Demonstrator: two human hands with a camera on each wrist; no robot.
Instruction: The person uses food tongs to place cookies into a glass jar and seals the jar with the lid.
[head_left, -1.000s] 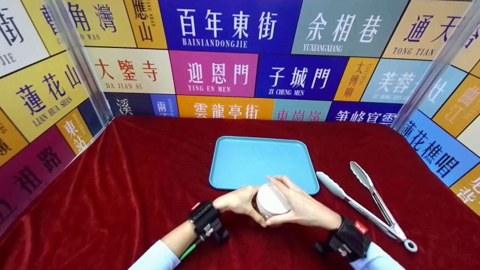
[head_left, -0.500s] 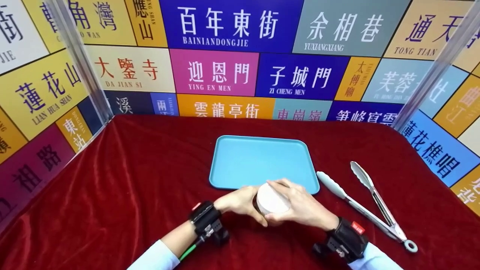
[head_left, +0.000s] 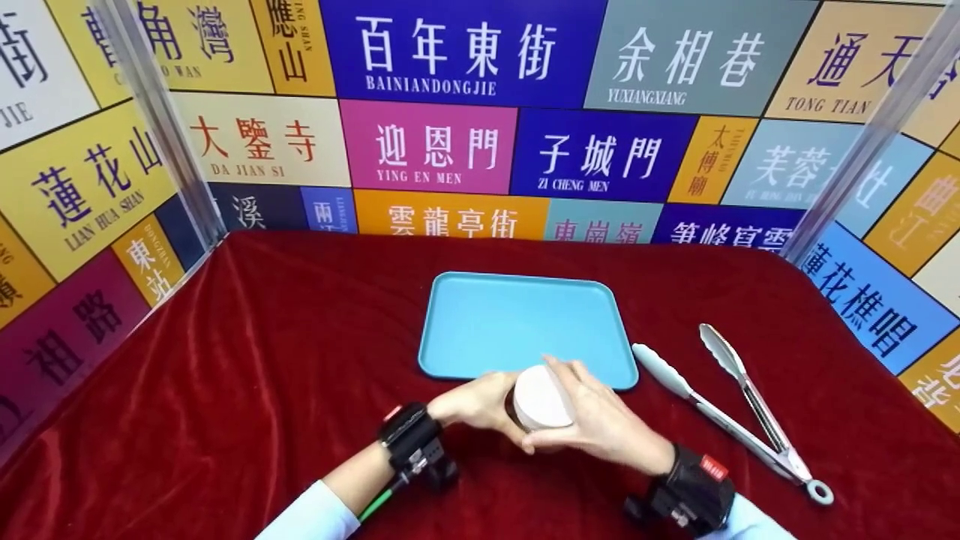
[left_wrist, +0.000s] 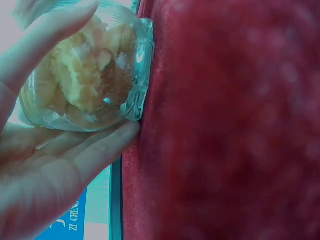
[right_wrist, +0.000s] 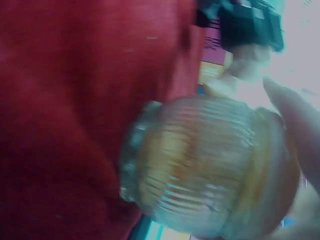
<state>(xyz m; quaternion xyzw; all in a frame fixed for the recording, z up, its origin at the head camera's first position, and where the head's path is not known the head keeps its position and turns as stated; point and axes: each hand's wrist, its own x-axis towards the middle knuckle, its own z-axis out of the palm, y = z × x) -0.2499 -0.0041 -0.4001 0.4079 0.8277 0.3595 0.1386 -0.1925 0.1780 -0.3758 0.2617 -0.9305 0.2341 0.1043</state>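
A clear ribbed glass jar (left_wrist: 95, 75) with yellow-orange pieces inside stands on the red cloth, just in front of the tray's near edge. Its white lid (head_left: 541, 397) faces up in the head view. My left hand (head_left: 480, 405) grips the jar's side, thumb on one side and fingers on the other. From the right, my right hand (head_left: 607, 420) holds the lid around its rim. Much of the jar's body is hidden by the hands in the head view. The right wrist view is blurred, with the jar (right_wrist: 200, 170) large in it.
A light blue tray (head_left: 525, 322) lies behind the jar. Spread metal tongs (head_left: 793, 463) with pale grey tips rest to the right of it. Red velvet cloth (head_left: 300, 337) covers the table, and colourful sign panels (head_left: 427, 146) stand around the back and sides.
My right hand has turned back and forth about the lid, its fingers shifting on the rim. The left hand and the jar have stayed in place.
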